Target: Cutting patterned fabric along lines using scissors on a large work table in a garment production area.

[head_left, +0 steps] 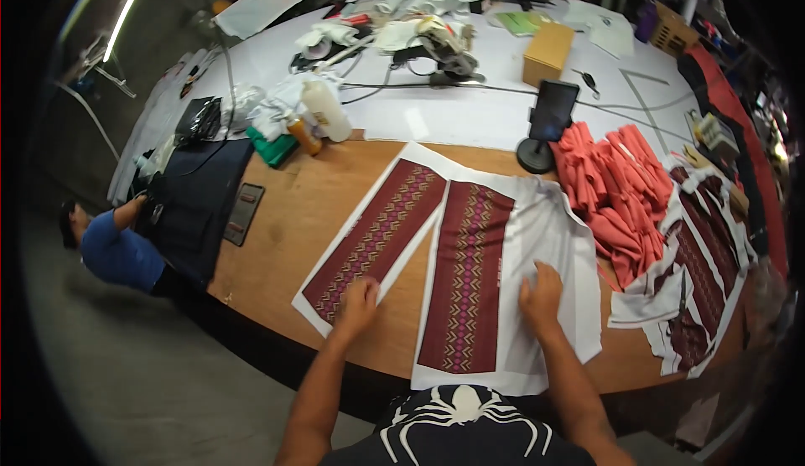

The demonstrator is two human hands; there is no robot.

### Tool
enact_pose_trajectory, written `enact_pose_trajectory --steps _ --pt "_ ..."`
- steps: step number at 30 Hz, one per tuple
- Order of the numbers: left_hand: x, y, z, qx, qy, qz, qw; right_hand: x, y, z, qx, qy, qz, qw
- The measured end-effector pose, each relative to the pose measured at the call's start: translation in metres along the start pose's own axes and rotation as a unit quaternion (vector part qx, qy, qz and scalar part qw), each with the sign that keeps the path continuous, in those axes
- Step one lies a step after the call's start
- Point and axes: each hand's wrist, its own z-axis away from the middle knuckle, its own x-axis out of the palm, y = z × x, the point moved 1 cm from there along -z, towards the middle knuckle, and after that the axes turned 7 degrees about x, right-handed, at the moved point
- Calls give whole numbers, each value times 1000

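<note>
Two white-bordered fabric panels lie on the brown wooden tabletop, each with a maroon band and a patterned centre stripe. The left fabric panel (pixel 381 223) slants toward the far right. My left hand (pixel 358 302) is closed at its lower right edge, fingers bent against the cloth. The other fabric panel (pixel 465 282) lies nearly straight in front of me, with a wide, creased white part (pixel 549 231) on its right. Over that white part is my right hand (pixel 541 294), thumb and fingers apart, with nothing visible in it.
Coral cloth bundles (pixel 616 198) and maroon-and-white fabric pieces (pixel 708 231) lie at right. A phone on a stand (pixel 549 118) stands behind the panels. Bottles (pixel 325 112), a cardboard box (pixel 547 54) and cables lie farther back. A person in blue (pixel 126 248) is at left.
</note>
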Motion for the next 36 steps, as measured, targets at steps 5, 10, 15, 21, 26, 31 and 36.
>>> enact_pose_trajectory --steps 5,10,15,21,26,31,36 --pt "-43 -98 -93 -110 91 -182 973 -22 -13 47 68 -39 -12 997" --pt "-38 -103 -113 -112 6 -171 979 -41 -12 70 114 -5 60 992" --pt "-24 -104 -119 -79 2 -168 983 -37 -25 82 134 -16 85 987" --pt "-83 -187 -95 -120 103 -216 964 -20 -49 83 105 -3 94 990" --pt "-91 -147 -99 -132 120 -376 909 -57 -25 103 150 11 124 981" --pt "2 -58 -198 136 72 -38 987 -88 -4 117 208 22 125 970" --pt "121 -11 -288 14 -77 116 990 -88 -3 112 226 47 154 961"
